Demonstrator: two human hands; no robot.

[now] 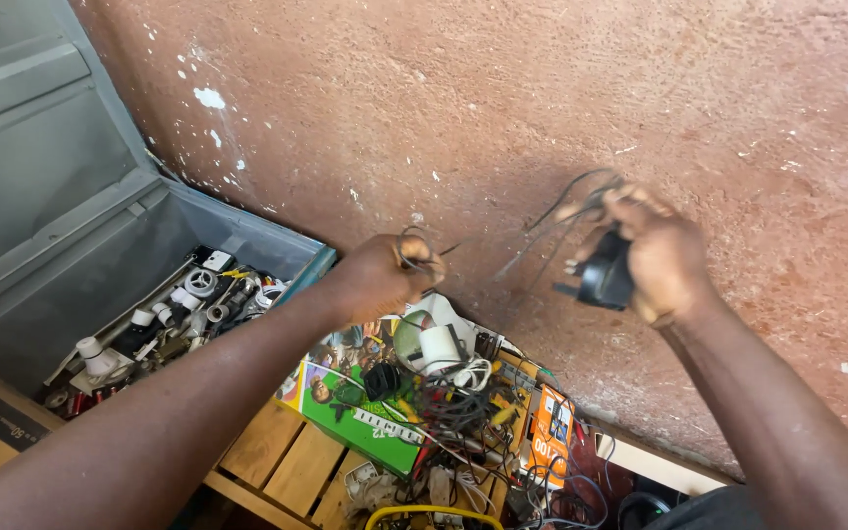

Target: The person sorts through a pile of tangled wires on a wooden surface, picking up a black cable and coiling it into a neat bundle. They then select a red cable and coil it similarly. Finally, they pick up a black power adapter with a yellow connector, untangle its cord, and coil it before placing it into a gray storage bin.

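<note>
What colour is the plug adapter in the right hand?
Black: the plug adapter in the right hand shows clearly in the head view.

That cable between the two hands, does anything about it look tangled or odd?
Yes. The thin dark cable is bunched in loose loops above the black plug adapter in the right hand, and its other end is knotted up in the left hand. Below, a pile of wires lies jumbled.

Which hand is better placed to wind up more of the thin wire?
Probably the left hand: it already pinches a small coil of the wire. The right hand is full, gripping the black plug adapter.
</note>
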